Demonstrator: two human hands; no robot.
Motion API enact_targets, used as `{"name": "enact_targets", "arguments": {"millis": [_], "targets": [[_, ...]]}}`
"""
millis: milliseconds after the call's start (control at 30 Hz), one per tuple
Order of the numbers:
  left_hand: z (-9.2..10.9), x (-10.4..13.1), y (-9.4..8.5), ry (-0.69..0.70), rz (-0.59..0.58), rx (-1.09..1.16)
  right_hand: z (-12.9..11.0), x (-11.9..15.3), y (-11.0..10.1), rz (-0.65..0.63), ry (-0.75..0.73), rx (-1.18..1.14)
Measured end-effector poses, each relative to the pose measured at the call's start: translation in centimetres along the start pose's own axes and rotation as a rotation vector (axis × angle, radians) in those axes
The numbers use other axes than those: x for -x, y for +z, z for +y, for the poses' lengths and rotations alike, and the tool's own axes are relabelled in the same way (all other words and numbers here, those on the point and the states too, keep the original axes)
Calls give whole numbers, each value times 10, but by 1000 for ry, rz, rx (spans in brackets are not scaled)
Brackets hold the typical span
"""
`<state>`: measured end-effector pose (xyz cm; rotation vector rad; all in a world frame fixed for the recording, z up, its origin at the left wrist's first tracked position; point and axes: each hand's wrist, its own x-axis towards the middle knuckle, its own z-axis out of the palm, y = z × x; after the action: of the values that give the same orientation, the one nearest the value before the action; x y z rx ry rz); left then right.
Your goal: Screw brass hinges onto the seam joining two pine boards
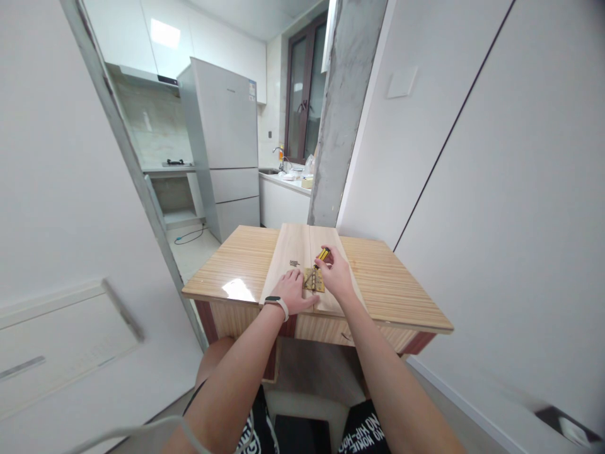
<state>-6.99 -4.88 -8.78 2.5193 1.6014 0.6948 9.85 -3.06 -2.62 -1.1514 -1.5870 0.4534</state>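
Two pale wooden boards [290, 243] lie side by side on the desk, with a brass hinge [309, 280] across the seam between them. My right hand [334, 272] is closed round the yellow and black handle of a screwdriver [324, 253], whose lower end meets the hinge's upper part. My left hand [292, 291], with a banded watch on the wrist, lies flat on the left board, its fingers beside the hinge and its thumb stretched below it. Small dark printing shows on the left board. Any screw under the screwdriver tip is too small to make out.
The wood-grain desk [236, 265] has a drawer handle at its front, close to my forearms. A grey fridge [231, 126] and a sink counter [286, 195] stand beyond it. White wall panels [496, 189] rise on the right. A cable [189, 236] lies on the kitchen floor.
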Motion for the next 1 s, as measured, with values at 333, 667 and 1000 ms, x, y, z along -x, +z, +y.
{"name": "enact_targets", "arguments": {"millis": [333, 667, 1000], "targets": [[0, 0, 2, -1, 7, -11, -2, -1, -1, -4, -21, 37], [-7, -7, 4, -4, 8, 138, -16, 0, 1, -68, -71, -2], [27, -34, -58, 76, 275, 620, -24, 2, -11, -141, -91, -43]]}}
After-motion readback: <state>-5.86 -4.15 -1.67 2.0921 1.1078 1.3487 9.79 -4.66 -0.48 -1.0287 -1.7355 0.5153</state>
